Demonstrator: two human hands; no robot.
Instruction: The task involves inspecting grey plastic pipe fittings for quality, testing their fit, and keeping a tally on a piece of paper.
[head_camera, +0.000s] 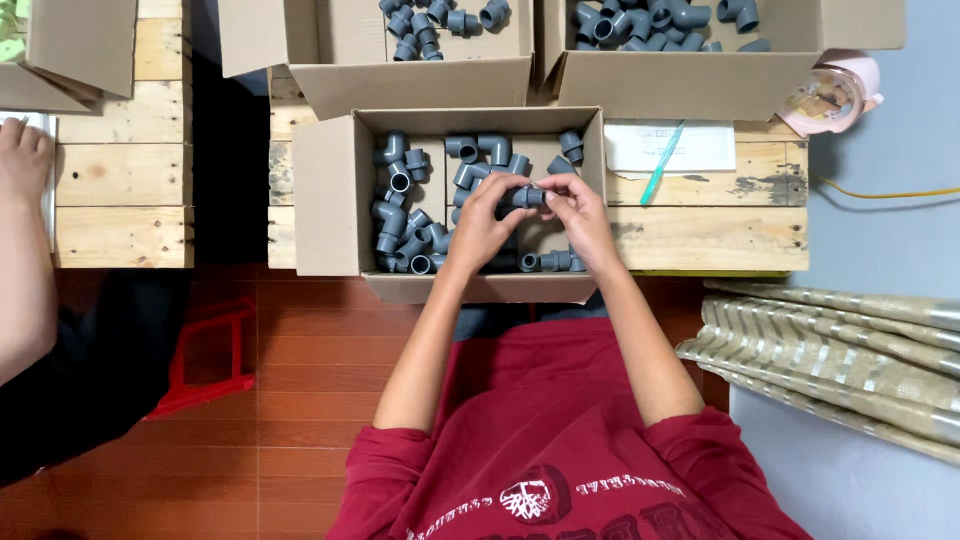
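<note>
Grey plastic pipe elbows fill the open cardboard box (330, 190) directly under the person's hands, heaped mostly toward the left-hand side and along the near wall, with a few more scattered at the far edge. Both hands hover over the middle of that box and meet on one small grey fitting (529, 197). The left hand (482, 222) has its fingers curled round the fitting's left end, and the right hand (578, 212) pinches the other end between thumb and fingertips, so the piece sits between them, lifted clear of the pile.

Beyond the hands stand two larger cardboard boxes. The one ahead and slightly left (420, 75) holds a cluster of the same grey elbows, and the one ahead and to the right (700, 75) holds a bigger heap. All three rest on a bench of pale wooden planks (720, 225).

Just past the right hand lies a white sheet of paper (668, 147) with a turquoise pen (662, 163) across it. Far out to the left, another person's hand (22, 158) rests on a separate bench.
</note>
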